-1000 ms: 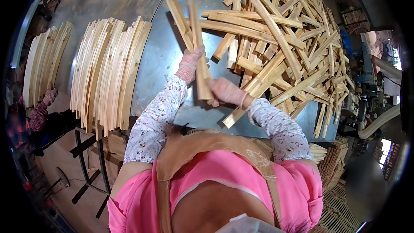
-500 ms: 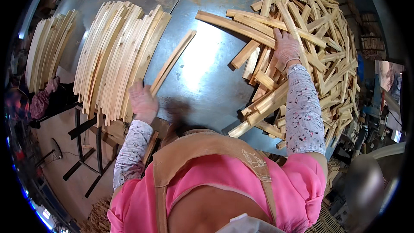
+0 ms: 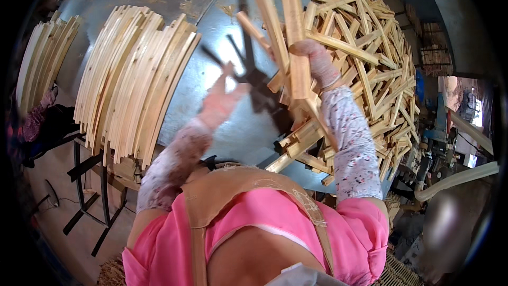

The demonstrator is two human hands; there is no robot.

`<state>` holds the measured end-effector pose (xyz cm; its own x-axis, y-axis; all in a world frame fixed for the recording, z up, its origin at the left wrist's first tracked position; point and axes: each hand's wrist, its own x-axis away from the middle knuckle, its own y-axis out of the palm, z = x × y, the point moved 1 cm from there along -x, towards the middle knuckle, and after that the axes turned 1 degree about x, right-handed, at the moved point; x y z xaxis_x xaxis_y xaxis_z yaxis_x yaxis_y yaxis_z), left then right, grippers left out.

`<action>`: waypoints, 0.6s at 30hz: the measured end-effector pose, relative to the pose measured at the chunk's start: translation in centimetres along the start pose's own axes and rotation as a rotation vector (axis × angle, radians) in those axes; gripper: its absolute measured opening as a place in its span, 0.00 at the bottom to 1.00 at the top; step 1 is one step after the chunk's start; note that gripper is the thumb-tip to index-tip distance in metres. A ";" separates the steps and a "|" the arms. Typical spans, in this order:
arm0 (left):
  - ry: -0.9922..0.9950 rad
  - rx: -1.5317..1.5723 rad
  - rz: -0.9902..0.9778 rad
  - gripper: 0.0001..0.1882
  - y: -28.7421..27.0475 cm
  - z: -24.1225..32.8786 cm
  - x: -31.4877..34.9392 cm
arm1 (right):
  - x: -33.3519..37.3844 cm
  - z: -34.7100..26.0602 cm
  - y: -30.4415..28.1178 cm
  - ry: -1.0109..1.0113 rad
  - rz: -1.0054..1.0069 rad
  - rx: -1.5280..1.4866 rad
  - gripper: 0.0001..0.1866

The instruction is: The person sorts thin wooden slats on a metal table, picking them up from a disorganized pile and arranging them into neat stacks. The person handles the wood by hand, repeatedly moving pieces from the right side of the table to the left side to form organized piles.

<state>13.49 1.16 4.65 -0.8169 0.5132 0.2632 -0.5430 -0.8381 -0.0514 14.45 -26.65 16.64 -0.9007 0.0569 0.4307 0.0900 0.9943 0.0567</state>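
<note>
My right hand (image 3: pixel 316 63) grips several wooden strips (image 3: pixel 300 77), held up over the table beside a big jumbled pile of strips (image 3: pixel 370 82). One of the held strips points away toward the far edge; others tilt at angles under it. My left hand (image 3: pixel 219 100) is over the middle of the table, fingers apart and slightly blurred, with nothing in it. To its left, a row of strips (image 3: pixel 132 85) lies side by side, near ends sticking out past the table's edge. Dark shadows of the strips and hand fall on the metal tabletop (image 3: pixel 182 106).
At the far left is a smaller row of strips (image 3: pixel 39 66), with another person's hand (image 3: pixel 49 97) at its near end. A dark metal frame (image 3: pixel 100 196) stands on the floor below the left row. Machinery and a pale hose (image 3: pixel 457 180) are at the right.
My right hand has lifted strips off the pile and come leftward. My left hand has left the row and moved right. The single strip that lay apart now appears against the row.
</note>
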 end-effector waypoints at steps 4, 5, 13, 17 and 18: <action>0.086 0.485 -0.098 0.54 4.5 -0.6 -3.2 | -3.1 6.9 3.2 0.078 0.032 -0.423 0.25; -0.071 0.506 -0.099 0.53 3.6 -0.3 -3.3 | -2.5 7.9 3.5 0.116 0.000 -0.461 0.25; -0.185 -0.048 0.411 0.29 -1.1 -6.7 -2.0 | 2.7 15.7 13.0 -0.053 0.199 1.082 0.28; -0.225 0.068 0.363 0.45 -1.3 -8.4 0.6 | 6.0 19.1 18.8 0.078 0.033 1.039 0.42; -0.314 0.077 0.265 0.48 -1.6 -8.9 0.7 | 6.4 19.1 18.7 0.081 -0.022 1.117 0.42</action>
<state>12.02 4.51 -3.63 -0.8208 0.2069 0.5324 -0.2967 -0.9509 -0.0880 2.27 -5.97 3.23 -0.8635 0.0728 0.4991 -0.3941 0.5202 -0.7577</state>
